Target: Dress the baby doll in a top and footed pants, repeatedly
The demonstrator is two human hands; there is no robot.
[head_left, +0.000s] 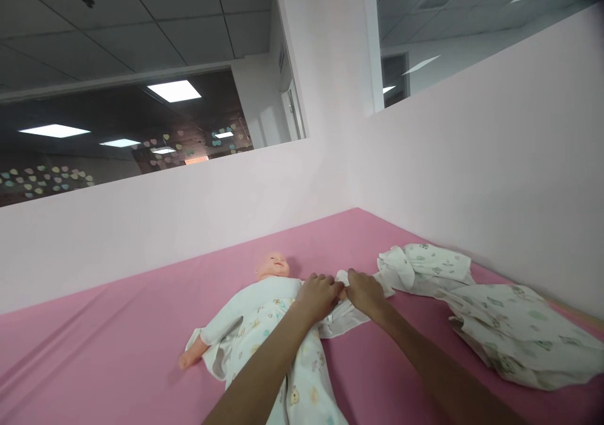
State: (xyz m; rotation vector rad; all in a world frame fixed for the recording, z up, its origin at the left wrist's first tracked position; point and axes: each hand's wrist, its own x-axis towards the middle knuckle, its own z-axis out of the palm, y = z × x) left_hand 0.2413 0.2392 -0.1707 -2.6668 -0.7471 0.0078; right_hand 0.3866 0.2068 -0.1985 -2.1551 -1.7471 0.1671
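Observation:
A baby doll (274, 266) lies on its back on a pink padded surface, head toward the wall. It wears a white long-sleeved top (236, 308) and white patterned trousers (314, 374). One doll hand (192, 354) lies bare at the left, over a loose white cloth flap. My left hand (321, 296) is closed around the doll's other arm near the sleeve. Close beside it, my right hand (365, 291) is closed in a pinch at the sleeve end. White cloth (344, 321) spreads beneath both hands. My fingers hide most of that arm and its cuff.
Another white garment with a leaf-like print (523, 324) lies crumpled at the right, along the wall. The pink padded surface (117, 349) meets a low white wall (189, 204) behind and another at the right. Windows sit above both walls.

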